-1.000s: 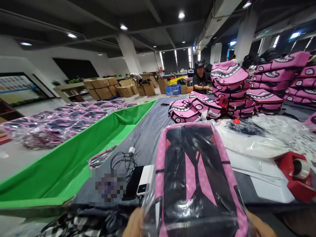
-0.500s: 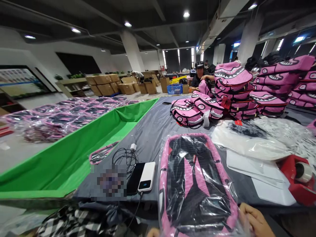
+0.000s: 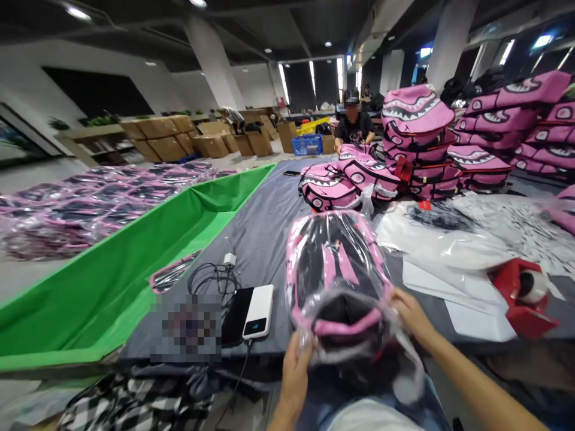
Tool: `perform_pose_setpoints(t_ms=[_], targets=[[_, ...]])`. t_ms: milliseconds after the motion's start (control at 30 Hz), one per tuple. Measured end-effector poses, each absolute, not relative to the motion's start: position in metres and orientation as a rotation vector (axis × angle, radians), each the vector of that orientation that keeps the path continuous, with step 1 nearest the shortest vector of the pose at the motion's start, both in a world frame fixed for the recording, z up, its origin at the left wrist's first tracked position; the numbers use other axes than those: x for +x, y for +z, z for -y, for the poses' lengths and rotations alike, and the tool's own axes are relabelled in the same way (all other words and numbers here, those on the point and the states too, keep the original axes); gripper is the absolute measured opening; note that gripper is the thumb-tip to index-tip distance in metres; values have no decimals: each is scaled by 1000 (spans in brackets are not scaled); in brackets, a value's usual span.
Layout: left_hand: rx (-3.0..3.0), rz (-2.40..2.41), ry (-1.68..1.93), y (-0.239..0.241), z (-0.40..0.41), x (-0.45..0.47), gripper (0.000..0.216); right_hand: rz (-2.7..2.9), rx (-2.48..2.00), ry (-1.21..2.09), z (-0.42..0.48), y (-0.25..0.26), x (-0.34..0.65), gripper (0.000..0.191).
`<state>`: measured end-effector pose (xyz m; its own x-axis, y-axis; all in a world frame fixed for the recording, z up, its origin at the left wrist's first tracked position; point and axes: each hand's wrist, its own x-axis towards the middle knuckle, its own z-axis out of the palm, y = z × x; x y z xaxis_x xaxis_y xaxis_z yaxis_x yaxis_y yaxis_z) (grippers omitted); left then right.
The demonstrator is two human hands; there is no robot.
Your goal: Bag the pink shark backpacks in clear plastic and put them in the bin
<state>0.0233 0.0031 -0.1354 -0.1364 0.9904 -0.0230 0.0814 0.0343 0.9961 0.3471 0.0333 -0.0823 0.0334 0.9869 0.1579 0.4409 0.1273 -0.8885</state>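
A pink and black backpack point(image 3: 339, 263) lies on the table in front of me inside a transparent plastic bag point(image 3: 354, 230). The near end of the bag is gathered up and its loose part hangs over the table edge. My left hand point(image 3: 296, 362) is closed on the plastic at the near left corner. On the opposite side, my right hand point(image 3: 406, 308) grips the plastic at the near right corner. The fingertips of both hands are partly hidden by the crumpled plastic.
Left of the backpack are a white power bank point(image 3: 259, 311), a black phone point(image 3: 237, 317) and coiled cables point(image 3: 214, 278). A green-lined trough point(image 3: 135, 254) runs alongside. To the right are a red tape dispenser point(image 3: 521, 299), white plastic bags point(image 3: 404, 230) and stacked pink backpacks point(image 3: 417, 137). Another person point(image 3: 354, 126) sits beyond.
The near end of the bagged backpack has lifted and now shows toward me. Both hands have come further into view, at its near corners. The camera view has shifted.
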Motion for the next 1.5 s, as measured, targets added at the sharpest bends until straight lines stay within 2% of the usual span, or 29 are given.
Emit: perform_pose_setpoints(t_ms=[133, 200, 233, 333, 400, 433, 533, 667, 800, 933, 1033, 1133, 1233, 1300, 1400, 1500], targets=[[1286, -1697, 1624, -110, -39, -9, 40, 1738, -1503, 424, -85, -66, 379, 25], [952, -1844, 1849, -112, -41, -27, 40, 1657, -1645, 323, -83, -71, 403, 27], [752, -1812, 1849, -116, -36, -29, 43, 1613, -1706, 374, -77, -76, 411, 31], [561, -1471, 1362, -133, -7, 3, 60, 1569, -1712, 816, -49, -91, 411, 44], [856, -1292, 1002, -139, 6, 49, 61, 1588, -1620, 1029, -32, -97, 393, 43], [1088, -1223, 935, -139, 8, 73, 57, 1622, -1600, 1048, -25, -98, 383, 43], [1592, -1137, 907, -132, -3, 136, 57, 1780, -1778, 825, -13, -96, 360, 45], [1572, -1188, 806, -124, -17, 176, 38, 1911, -2148, 430, 5, -91, 356, 23], [1724, -1069, 854, -123, -7, 185, 30, 1970, -2134, 181, 35, -87, 359, 17], [2338, -889, 779, -118, -14, 185, 24, 1945, -1965, 35, 59, -87, 357, 23], [2819, -771, 735, -98, -38, 190, 23, 1918, -1841, -25, 69, -92, 355, 22], [3145, -332, 589, -73, -62, 206, 33, 1903, -1808, -49, 79, -101, 350, 20], [3208, 208, 239, -63, -75, 226, 12, 1905, -1774, -26, 95, -111, 343, 22], [3176, 429, 105, -69, -75, 233, 10, 1906, -1734, 19, 110, -116, 341, 26], [3164, 486, 76, -84, -68, 227, 16, 1948, -1648, 131, 134, -121, 347, 31], [3155, 450, 162, -88, -61, 210, 11, 1982, -1558, 168, 142, -123, 364, 39]])
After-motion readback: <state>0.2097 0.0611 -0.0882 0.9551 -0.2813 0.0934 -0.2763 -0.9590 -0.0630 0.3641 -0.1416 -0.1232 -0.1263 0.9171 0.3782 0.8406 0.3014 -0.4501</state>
